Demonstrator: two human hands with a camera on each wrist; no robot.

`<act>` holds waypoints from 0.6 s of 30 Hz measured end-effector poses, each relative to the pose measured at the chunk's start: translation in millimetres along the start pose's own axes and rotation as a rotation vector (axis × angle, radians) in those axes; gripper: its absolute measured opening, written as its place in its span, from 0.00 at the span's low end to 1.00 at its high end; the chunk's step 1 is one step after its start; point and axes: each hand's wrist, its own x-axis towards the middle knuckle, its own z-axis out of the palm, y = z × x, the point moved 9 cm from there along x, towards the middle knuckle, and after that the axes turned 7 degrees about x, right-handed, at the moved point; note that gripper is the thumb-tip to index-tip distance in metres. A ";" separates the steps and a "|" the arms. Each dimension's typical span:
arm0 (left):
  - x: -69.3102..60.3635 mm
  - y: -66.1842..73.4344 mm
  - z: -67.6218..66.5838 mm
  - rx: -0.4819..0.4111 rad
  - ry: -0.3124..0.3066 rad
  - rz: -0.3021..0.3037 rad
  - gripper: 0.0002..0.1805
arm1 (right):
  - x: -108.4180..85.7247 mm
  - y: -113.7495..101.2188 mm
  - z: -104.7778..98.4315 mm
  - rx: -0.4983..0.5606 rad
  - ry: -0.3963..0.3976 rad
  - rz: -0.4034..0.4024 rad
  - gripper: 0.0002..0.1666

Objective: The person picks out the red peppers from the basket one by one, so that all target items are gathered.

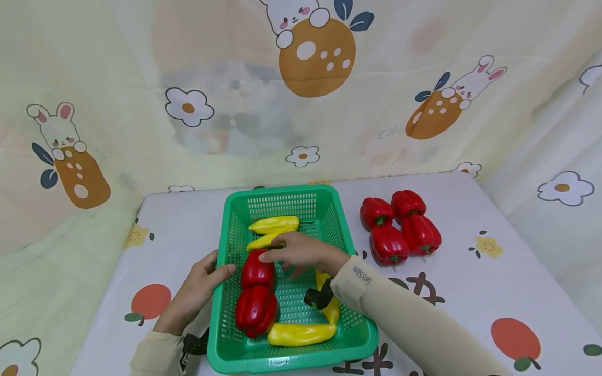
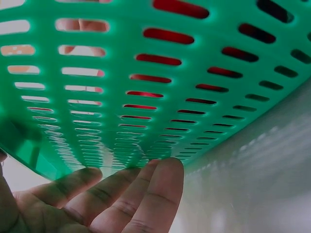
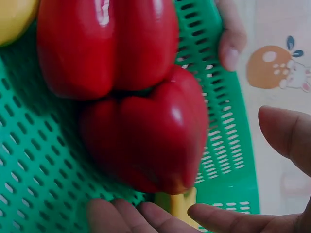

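A green plastic basket (image 1: 292, 360) stands on the table. My left hand (image 1: 201, 286) grips its left rim, thumb over the edge; in the left wrist view the fingers (image 2: 158, 194) lie against the slotted outer wall. Inside, two red bell peppers (image 1: 256, 312) sit end to end along the left side. My right hand (image 1: 301, 251) reaches into the basket by the farther red pepper (image 3: 146, 141), thumb and fingers spread apart, gripping nothing. Whether the thumb touches that pepper, I cannot tell. Two long yellow peppers (image 1: 275, 224) lie at the basket's far end, the nearer partly hidden by the hand.
Another yellow pepper (image 1: 301, 335) lies along the basket's front, and one more (image 1: 332, 312) along its right side, partly under my right wrist. Several red bell peppers (image 1: 389, 244) are grouped on the patterned tablecloth (image 1: 463, 297) to the right. A printed curtain (image 1: 244, 141) hangs behind.
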 end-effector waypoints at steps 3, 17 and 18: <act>0.5 1.1 1.3 -0.002 -0.002 0.007 0.31 | 2.9 3.2 6.0 -0.003 -0.020 0.016 0.45; -0.8 1.1 1.4 -0.013 0.000 0.001 0.32 | 12.1 7.5 20.0 0.056 -0.061 0.023 0.37; -0.6 1.1 1.5 -0.015 0.000 0.002 0.32 | 12.5 7.6 20.1 0.064 -0.057 0.022 0.38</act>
